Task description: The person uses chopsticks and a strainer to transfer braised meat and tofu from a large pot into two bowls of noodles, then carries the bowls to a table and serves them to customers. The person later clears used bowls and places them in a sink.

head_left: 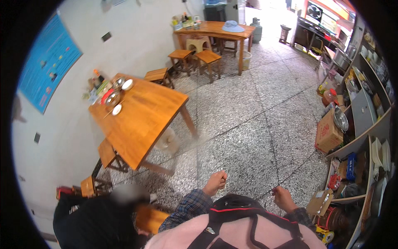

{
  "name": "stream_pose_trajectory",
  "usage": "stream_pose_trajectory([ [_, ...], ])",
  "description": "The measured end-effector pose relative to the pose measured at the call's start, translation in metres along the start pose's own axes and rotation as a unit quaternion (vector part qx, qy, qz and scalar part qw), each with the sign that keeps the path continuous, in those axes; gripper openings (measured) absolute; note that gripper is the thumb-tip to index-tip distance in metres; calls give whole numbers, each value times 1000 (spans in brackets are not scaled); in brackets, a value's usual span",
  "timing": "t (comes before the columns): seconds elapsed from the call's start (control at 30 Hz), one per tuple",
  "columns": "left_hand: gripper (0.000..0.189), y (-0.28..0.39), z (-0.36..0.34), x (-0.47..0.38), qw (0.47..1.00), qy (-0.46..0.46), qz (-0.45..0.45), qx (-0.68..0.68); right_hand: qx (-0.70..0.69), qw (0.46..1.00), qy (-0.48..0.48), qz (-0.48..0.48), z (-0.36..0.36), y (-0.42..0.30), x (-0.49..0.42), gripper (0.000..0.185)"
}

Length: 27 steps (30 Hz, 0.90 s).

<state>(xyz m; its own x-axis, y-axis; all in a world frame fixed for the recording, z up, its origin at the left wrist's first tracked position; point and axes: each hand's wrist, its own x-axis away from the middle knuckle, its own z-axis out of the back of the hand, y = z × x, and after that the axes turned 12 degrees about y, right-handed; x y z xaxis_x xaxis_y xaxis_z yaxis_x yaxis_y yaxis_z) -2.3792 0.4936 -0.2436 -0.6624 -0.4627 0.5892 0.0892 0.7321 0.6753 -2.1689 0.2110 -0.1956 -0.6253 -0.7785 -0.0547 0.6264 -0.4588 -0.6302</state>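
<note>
Both of my hands are held in front of my body, above the speckled stone floor (236,155). My left hand (216,183) is curled into a loose fist, with nothing visible in it. Apart from it, on the other side of the black apron bib (236,204), my right hand (283,197) is also curled closed; no object shows in it. The nearest wooden table (146,124) stands ahead to the left, with metal bowls (112,99), small white bowls (127,84), chopsticks (108,112) and bottles (99,76) near the wall.
A person in black (90,221) is close by at lower left, beside wooden stools (88,186). Shelves (348,199) with dishes line the right side, a cardboard box (328,132) before them. Farther off are another wooden table (211,28) bearing a blue hat (232,26), and a gas cylinder (256,31).
</note>
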Motion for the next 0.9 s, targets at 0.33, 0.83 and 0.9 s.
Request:
stream_pose_trajectory([
  [0.33, 16, 122, -91, -175, 981, -86, -62, -162, 86, 991, -84, -52, 3, 68, -208, 18],
  [0.83, 11, 283, -57, -321, 979, 186, -73, 48, 90, 953, -191, 216, -60, 16, -621, 23],
  [0.9, 12, 296, -39, -329, 974, 206, -66, 61, 54, 954, -198, 220, -85, -1, -646, 21],
])
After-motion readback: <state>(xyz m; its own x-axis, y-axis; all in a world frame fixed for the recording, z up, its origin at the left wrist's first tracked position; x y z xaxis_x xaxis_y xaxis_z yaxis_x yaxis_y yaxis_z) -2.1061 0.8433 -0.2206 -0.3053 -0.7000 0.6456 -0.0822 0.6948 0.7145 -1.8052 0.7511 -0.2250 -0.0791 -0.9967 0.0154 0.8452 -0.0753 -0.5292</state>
